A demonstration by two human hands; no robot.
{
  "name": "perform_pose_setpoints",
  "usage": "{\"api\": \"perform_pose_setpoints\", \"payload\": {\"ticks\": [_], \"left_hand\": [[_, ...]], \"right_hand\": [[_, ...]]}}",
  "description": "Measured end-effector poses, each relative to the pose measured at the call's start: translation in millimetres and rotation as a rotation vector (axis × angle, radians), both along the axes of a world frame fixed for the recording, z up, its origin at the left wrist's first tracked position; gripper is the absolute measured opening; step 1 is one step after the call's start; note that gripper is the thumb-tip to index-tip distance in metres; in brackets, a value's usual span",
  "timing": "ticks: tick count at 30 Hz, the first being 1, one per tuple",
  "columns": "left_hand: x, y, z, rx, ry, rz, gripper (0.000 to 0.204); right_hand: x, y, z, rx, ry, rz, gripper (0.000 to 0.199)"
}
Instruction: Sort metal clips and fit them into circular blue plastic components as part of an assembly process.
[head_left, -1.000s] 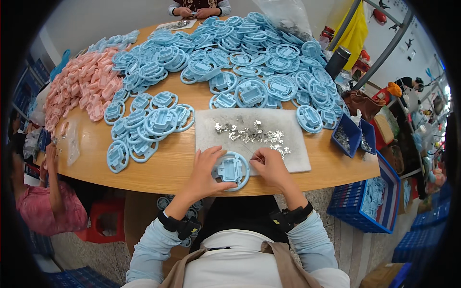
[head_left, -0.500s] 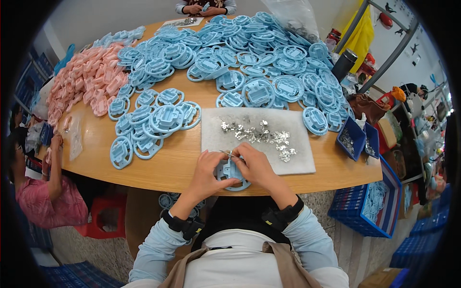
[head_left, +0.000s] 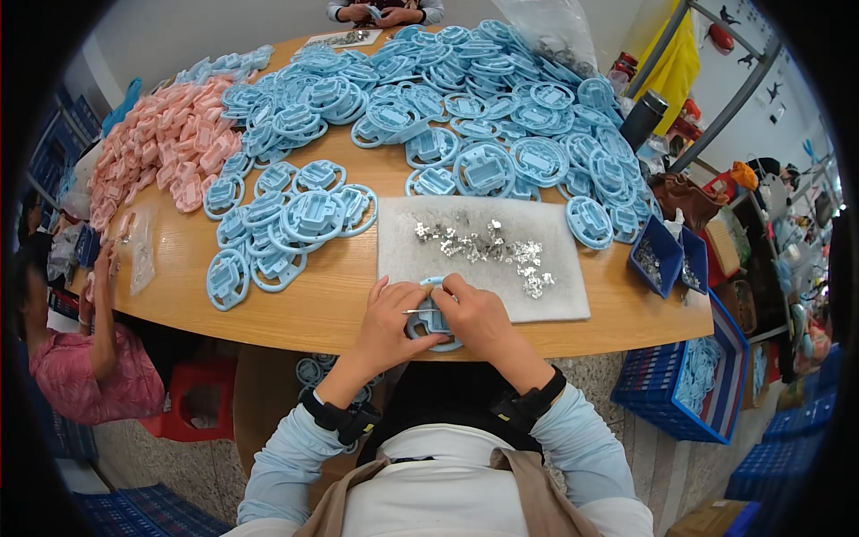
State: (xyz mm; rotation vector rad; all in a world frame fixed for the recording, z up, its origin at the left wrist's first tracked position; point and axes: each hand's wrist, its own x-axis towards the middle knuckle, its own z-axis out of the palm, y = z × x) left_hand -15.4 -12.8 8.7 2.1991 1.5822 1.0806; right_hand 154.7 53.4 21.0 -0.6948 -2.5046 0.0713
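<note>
At the table's near edge, my left hand (head_left: 390,324) is closed on the side of a round blue plastic part (head_left: 431,324), shaped like a small steering wheel. From the right, my right hand (head_left: 476,319) bends over the same part. Its fingers pinch a thin pointed metal tool (head_left: 417,311), seemingly tweezers, lying across the part with its tip towards my left fingers. My fingers cover much of the part. Just beyond my hands, small shiny metal clips (head_left: 483,242) lie scattered on a white pad (head_left: 399,255).
Blue parts (head_left: 313,217) lie in a cluster at left, with a big heap (head_left: 483,98) behind and pink parts (head_left: 174,143) far left. Blue bins (head_left: 653,259) stand at the right edge, above a blue crate (head_left: 680,394). Co-workers sit left (head_left: 94,371) and far (head_left: 385,13).
My right hand has shifted slightly nearer, and its fingers have moved down over the blue part. The metal tool now lies lower and flatter across it. My left hand stays in place.
</note>
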Motion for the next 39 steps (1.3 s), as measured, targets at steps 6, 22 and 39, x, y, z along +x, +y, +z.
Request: {"api": "perform_pose_setpoints", "payload": {"ticks": [6, 22, 39], "left_hand": [[1, 0, -6, 0.087, 0.078, -0.005, 0.065], [9, 13, -7, -0.012, -0.018, 0.019, 0.071], [17, 9, -8, -0.030, -0.006, 0.109, 0.067]], "right_hand": [[-4, 2, 2, -0.060, -0.021, -0.036, 0.017], [25, -28, 20, -0.392, -0.048, -0.213, 0.048], [9, -38, 6, -0.001, -0.156, -0.309, 0.039]]}}
